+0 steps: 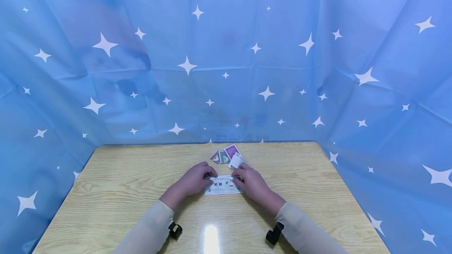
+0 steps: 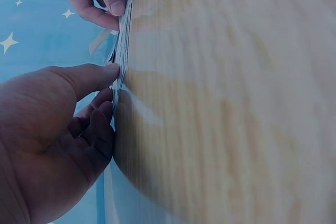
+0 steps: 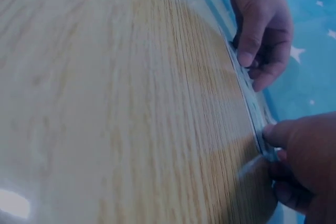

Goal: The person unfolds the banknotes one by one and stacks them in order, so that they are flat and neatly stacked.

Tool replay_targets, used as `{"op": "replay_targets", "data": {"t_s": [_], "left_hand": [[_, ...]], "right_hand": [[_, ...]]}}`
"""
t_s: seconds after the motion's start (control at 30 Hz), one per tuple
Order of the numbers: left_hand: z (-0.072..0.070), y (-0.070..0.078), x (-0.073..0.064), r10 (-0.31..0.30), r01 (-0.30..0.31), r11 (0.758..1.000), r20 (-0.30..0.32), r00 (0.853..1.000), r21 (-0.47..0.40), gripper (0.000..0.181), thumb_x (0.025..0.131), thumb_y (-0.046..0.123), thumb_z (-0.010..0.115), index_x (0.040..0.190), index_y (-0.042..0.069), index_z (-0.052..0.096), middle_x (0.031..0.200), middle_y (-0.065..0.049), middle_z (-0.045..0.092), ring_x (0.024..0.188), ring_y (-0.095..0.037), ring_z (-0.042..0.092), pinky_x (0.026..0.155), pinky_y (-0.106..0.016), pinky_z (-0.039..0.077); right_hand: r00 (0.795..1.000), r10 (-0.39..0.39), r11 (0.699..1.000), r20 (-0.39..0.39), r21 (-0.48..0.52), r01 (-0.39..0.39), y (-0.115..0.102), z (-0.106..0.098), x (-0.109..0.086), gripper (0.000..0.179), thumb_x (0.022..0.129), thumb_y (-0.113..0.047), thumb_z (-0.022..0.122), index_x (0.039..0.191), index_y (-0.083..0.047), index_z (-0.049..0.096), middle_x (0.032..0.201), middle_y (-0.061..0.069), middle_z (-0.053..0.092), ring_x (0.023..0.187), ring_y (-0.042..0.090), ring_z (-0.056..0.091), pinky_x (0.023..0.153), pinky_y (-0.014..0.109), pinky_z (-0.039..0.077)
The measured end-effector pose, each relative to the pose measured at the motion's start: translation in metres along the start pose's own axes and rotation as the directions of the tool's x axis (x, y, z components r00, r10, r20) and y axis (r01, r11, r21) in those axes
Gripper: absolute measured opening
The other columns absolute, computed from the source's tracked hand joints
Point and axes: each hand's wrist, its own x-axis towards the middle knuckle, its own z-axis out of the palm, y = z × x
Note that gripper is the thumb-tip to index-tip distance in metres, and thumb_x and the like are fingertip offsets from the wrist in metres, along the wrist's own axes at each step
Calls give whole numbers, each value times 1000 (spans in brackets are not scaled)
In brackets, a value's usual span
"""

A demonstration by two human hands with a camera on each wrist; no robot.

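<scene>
A neat stack of printed paper notes point(image 1: 222, 186), pale with a "2" at its lower left corner, lies flat on the wooden table. My left hand point(image 1: 193, 179) pinches the stack's left end between thumb and fingers. At the opposite end, my right hand point(image 1: 255, 183) grips it the same way. Seen edge-on in the left wrist view, the stack point(image 2: 123, 43) shows several thin layers, the left thumb on its near side. The right wrist view shows the stack point(image 3: 248, 98) between both hands, its underside against the tabletop.
Just beyond the stack lie loose smaller notes: a purple one point(image 1: 232, 151), a green one point(image 1: 224, 157), a brownish one point(image 1: 215, 157) and pale ones point(image 1: 235, 161). A blue star-patterned cloth point(image 1: 226, 50) hangs behind the wooden table point(image 1: 134, 175). A camera point(image 1: 274, 233) sits at the right wrist.
</scene>
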Motion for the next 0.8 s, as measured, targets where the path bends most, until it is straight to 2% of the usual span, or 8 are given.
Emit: {"op": "replay_targets", "data": {"t_s": [0.17, 0.43, 0.8], "left_hand": [[0, 1, 0, -5, 5, 1000, 4, 1000, 0, 18, 103, 6, 78, 120, 13, 80, 104, 3, 63, 100, -16, 63, 94, -44, 57], [-1, 1, -1, -6, 6, 1000, 6, 1000, -11, 20, 102, 6, 78, 121, 12, 79, 105, 1, 64, 100, -16, 63, 94, -44, 56], [-4, 2, -2, -24, 24, 998, 5, 1000, -52, 17, 102, 10, 78, 120, 11, 78, 105, 0, 66, 97, -15, 62, 91, -42, 56]], "right_hand": [[1000, 11, 1000, -20, 9, -11, 0, 2, -1, 5, 103, -19, 81, 108, -19, 81, 105, -7, 62, 88, 10, 60, 78, 32, 54], [996, 20, 996, -91, 91, -11, 2, 4, -3, 5, 100, -17, 84, 102, -19, 80, 101, -11, 62, 85, 7, 59, 76, 30, 53], [993, 79, 978, -90, 202, -59, 3, 0, -3, 7, 100, -15, 84, 100, -21, 79, 99, -11, 62, 83, 8, 58, 73, 28, 52]]}}
